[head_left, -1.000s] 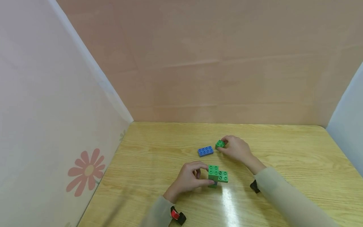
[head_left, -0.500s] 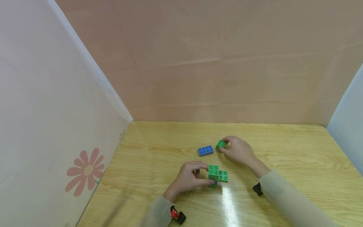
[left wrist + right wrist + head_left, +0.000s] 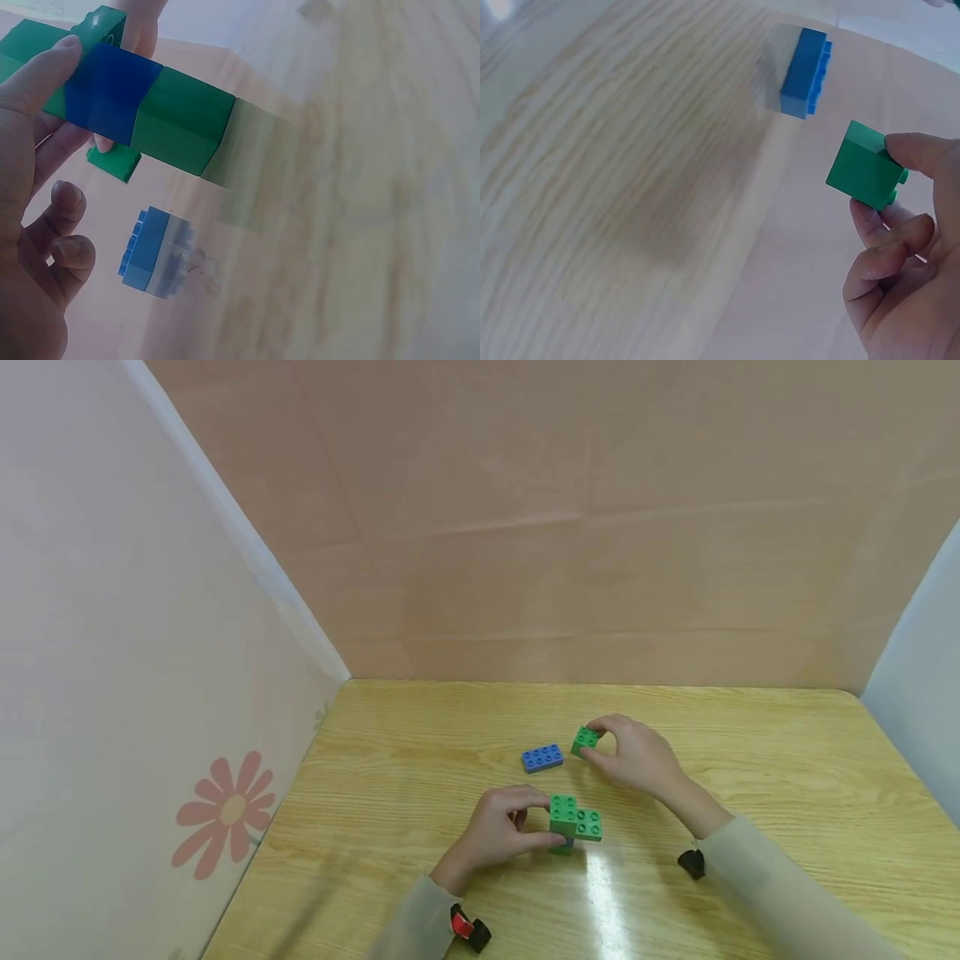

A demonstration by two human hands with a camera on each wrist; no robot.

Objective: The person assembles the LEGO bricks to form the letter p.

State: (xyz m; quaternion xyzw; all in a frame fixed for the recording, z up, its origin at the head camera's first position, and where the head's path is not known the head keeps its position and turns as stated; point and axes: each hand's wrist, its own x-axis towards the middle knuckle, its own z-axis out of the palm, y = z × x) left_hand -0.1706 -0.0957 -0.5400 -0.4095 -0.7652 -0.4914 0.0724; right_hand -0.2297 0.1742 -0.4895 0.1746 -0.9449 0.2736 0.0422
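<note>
My left hand (image 3: pixel 501 828) grips a small stack of toy building bricks (image 3: pixel 563 814) between thumb and fingers. In the left wrist view the stack shows a green end brick (image 3: pixel 184 120), a blue brick (image 3: pixel 111 94) and more green beyond it, with one green brick jutting out sideways. Farther back, my right hand (image 3: pixel 633 756) pinches a small square green brick (image 3: pixel 862 165) between thumb and fingertips; it appears just off the table. To the left of that brick lies a longer blue brick (image 3: pixel 542 758), studs up, touched by neither hand.
The wood-grain table (image 3: pixel 420 727) bears all the bricks. A brownish-pink backdrop (image 3: pixel 600 568) rises behind its far edge. Along the left side stands a pale wall (image 3: pixel 135 635) with a pink flower print (image 3: pixel 232 811); another pale wall (image 3: pixel 918 693) is at the right.
My right hand has lifted the small green brick slightly and moved it a little to the right, away from the blue brick. The left hand and its stack have stayed in place.
</note>
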